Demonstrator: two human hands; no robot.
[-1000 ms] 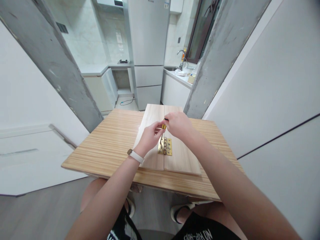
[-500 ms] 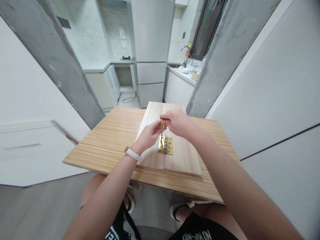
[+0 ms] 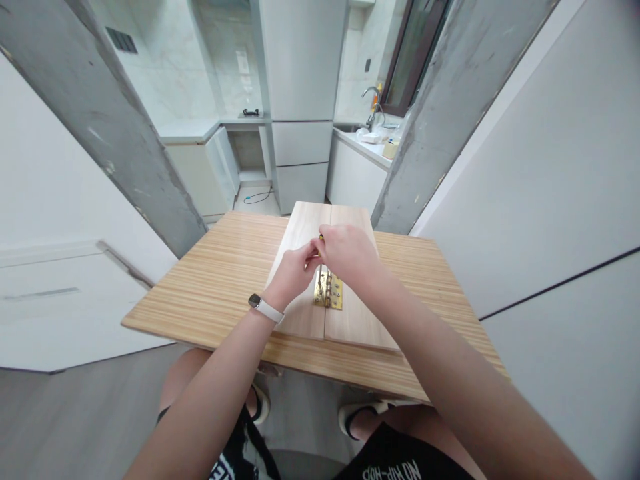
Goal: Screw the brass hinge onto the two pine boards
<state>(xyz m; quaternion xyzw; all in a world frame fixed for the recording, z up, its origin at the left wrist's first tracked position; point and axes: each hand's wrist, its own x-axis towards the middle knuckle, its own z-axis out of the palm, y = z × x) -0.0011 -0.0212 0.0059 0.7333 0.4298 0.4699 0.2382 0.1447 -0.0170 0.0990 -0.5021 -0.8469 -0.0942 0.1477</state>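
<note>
A brass-coloured hinge (image 3: 336, 293) lies across the seam between two pale wooden boards (image 3: 360, 323). Above its left leaf stands a screwdriver (image 3: 321, 273), its thin shaft pointing down at the hinge. My right hand (image 3: 347, 250) is closed round the top of the yellow and black handle, which it mostly hides. Lower down, my left hand (image 3: 296, 267) pinches the screwdriver near the bottom of the handle. Whether a screw sits under the tip is too small to tell.
The boards rest on a striped wooden table (image 3: 200, 287) with a pointed left corner. Beyond it stand a fridge (image 3: 303, 143), a counter with a sink (image 3: 350, 128) and a cabinet (image 3: 200, 170). Grey posts (image 3: 425, 133) flank the table, and my legs are beneath its near edge.
My right hand has turned over the handle and now covers most of it. The left hand stays at the screwdriver, shifted slightly. The hinge and boards keep their place on the table.
</note>
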